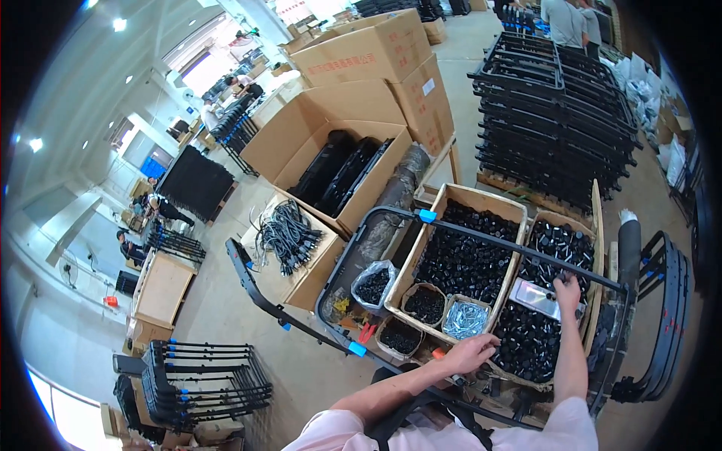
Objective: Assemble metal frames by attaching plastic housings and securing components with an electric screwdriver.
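My right hand [568, 293] is over the right-hand bin [492, 322], its fingers closed round a small black part. Black plastic pieces [526, 342] fill that bin. Beside this hand a flat, shiny silvery device [534, 298], like a phone, lies on the pieces. My left hand [472, 355] hovers by the near left corner of the same bin, fingers bent and pressed together; whatever they hold is too small to make out. A black tubular frame [496, 239] with blue clips [427, 216] stretches across the bins in front of me.
A larger bin of black caps [466, 248] adjoins on the left, with silver screws [466, 319] in a small box. Further left are a bag of small black parts [372, 286] and bundled cables [288, 237]. Cartons [361, 60] and stacked black frames [553, 120] stand beyond.
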`<action>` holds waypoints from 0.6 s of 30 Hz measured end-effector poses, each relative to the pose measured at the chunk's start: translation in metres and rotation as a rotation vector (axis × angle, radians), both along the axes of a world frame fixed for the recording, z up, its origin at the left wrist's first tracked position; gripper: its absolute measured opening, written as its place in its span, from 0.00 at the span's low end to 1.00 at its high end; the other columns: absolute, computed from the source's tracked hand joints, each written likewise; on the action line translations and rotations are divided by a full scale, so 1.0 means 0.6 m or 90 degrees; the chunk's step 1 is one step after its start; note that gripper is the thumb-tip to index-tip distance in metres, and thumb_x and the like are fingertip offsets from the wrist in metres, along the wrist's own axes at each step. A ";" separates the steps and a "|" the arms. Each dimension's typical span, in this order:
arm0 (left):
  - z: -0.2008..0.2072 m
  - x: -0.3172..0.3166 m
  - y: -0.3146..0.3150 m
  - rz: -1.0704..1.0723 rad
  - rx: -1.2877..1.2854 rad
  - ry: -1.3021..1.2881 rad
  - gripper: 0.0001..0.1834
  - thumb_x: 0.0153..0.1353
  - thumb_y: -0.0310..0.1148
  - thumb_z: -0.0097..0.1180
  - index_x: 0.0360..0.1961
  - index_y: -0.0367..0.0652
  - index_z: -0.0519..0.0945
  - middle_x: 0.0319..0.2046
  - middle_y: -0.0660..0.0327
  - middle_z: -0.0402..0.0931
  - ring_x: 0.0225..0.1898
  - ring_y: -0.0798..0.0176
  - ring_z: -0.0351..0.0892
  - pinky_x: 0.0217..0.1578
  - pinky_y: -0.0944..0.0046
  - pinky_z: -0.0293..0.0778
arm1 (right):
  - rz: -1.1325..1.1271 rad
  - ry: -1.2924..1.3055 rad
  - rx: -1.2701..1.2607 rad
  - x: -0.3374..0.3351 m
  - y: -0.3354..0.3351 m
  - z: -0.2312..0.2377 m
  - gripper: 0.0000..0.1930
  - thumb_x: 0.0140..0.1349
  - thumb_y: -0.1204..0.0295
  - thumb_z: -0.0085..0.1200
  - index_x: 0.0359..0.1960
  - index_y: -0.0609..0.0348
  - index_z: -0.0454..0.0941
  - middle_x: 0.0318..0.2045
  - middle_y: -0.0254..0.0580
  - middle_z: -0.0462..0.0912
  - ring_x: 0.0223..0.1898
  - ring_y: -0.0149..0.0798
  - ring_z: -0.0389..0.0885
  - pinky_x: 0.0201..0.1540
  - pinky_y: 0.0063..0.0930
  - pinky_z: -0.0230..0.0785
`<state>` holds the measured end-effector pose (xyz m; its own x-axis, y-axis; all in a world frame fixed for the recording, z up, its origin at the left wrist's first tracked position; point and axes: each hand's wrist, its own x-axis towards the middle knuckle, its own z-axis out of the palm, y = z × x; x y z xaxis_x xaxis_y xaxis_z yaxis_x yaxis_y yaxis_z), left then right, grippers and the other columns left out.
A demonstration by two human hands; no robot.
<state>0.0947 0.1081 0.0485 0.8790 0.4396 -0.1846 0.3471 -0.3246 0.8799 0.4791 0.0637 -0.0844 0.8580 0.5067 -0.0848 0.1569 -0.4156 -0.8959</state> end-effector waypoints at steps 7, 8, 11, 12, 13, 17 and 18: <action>-0.024 0.058 -0.012 0.085 0.032 -0.134 0.35 0.70 0.37 0.63 0.71 0.36 0.62 0.54 0.39 0.77 0.53 0.39 0.83 0.53 0.46 0.79 | 0.136 0.258 0.191 -0.320 -0.095 0.174 0.18 0.66 0.67 0.62 0.52 0.67 0.78 0.31 0.36 0.82 0.27 0.30 0.83 0.28 0.24 0.73; -0.017 0.060 -0.012 0.065 0.020 -0.050 0.31 0.71 0.38 0.61 0.67 0.35 0.64 0.51 0.37 0.79 0.53 0.36 0.82 0.52 0.43 0.78 | 0.185 0.234 0.176 -0.330 -0.112 0.117 0.17 0.65 0.68 0.62 0.51 0.67 0.77 0.30 0.34 0.82 0.27 0.29 0.81 0.30 0.26 0.74; 0.019 0.034 0.011 0.042 0.006 0.055 0.23 0.73 0.38 0.58 0.60 0.35 0.67 0.46 0.36 0.80 0.51 0.31 0.82 0.50 0.39 0.77 | 0.149 0.373 0.169 -0.383 -0.092 0.183 0.12 0.69 0.66 0.64 0.44 0.61 0.78 0.27 0.33 0.81 0.23 0.26 0.78 0.24 0.20 0.69; 0.030 0.022 0.015 0.022 0.005 0.074 0.20 0.74 0.38 0.56 0.57 0.36 0.68 0.44 0.35 0.81 0.51 0.29 0.81 0.49 0.38 0.76 | 0.158 0.373 0.164 -0.378 -0.089 0.185 0.12 0.69 0.66 0.64 0.44 0.61 0.78 0.27 0.33 0.81 0.23 0.26 0.78 0.24 0.20 0.69; 0.028 0.011 0.015 0.033 0.004 0.071 0.20 0.74 0.38 0.56 0.57 0.36 0.68 0.44 0.35 0.81 0.51 0.29 0.81 0.49 0.38 0.76 | 0.206 0.374 0.112 -0.370 -0.086 0.186 0.12 0.70 0.65 0.64 0.43 0.60 0.78 0.27 0.33 0.82 0.22 0.25 0.77 0.22 0.20 0.68; -0.035 -0.029 0.027 0.004 -0.022 0.002 0.17 0.74 0.37 0.56 0.56 0.37 0.72 0.46 0.39 0.81 0.51 0.32 0.82 0.50 0.41 0.77 | 0.328 0.331 0.003 -0.353 -0.079 0.210 0.12 0.67 0.67 0.65 0.45 0.61 0.82 0.24 0.31 0.82 0.21 0.25 0.78 0.21 0.20 0.67; -0.056 -0.045 0.038 0.019 0.035 -0.090 0.19 0.74 0.38 0.56 0.58 0.38 0.73 0.46 0.39 0.82 0.51 0.33 0.83 0.51 0.43 0.78 | 0.357 0.261 -0.023 -0.348 -0.067 0.219 0.12 0.65 0.68 0.64 0.45 0.63 0.83 0.25 0.32 0.83 0.21 0.26 0.79 0.22 0.20 0.68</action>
<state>0.0680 0.1309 0.0151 0.8809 0.4721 -0.0346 0.2310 -0.3649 0.9019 0.2703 0.0238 0.0470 0.3630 0.8544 -0.3719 0.0078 -0.4019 -0.9157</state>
